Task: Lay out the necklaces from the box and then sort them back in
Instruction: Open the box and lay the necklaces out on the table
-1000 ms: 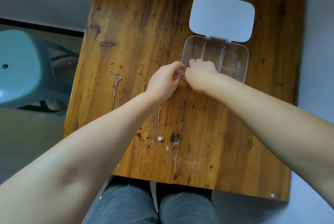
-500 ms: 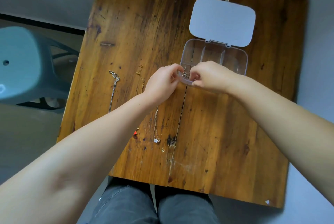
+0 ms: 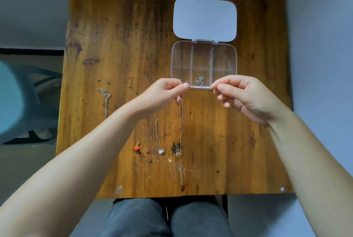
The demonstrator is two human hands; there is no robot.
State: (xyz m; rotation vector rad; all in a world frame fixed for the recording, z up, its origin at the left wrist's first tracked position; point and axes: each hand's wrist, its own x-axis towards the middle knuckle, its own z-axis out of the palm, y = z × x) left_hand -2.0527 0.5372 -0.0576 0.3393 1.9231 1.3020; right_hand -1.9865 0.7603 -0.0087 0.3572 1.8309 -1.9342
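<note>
A clear plastic box (image 3: 175, 59) with dividers lies open on the wooden table, its white lid (image 3: 204, 19) folded back. A small bunched silver chain (image 3: 199, 79) rests in its near middle compartment. My left hand (image 3: 164, 93) and my right hand (image 3: 240, 95) each pinch one end of a thin silver necklace (image 3: 200, 88), stretched taut between them just in front of the box. Three necklaces lie in a row on the table: a silver one (image 3: 106, 99), a gold one with a red pendant (image 3: 136, 147), and one with a white flower pendant (image 3: 161, 151).
The wooden table (image 3: 229, 141) has a seam down its middle and dark stains near the front. A teal plastic chair (image 3: 17, 95) stands to the left of the table. My knees in grey trousers (image 3: 168, 217) are under the front edge.
My hands have drawn apart and come toward me from the box's front edge, pulling a silver necklace taut between them. The bunched chain in the box is uncovered.
</note>
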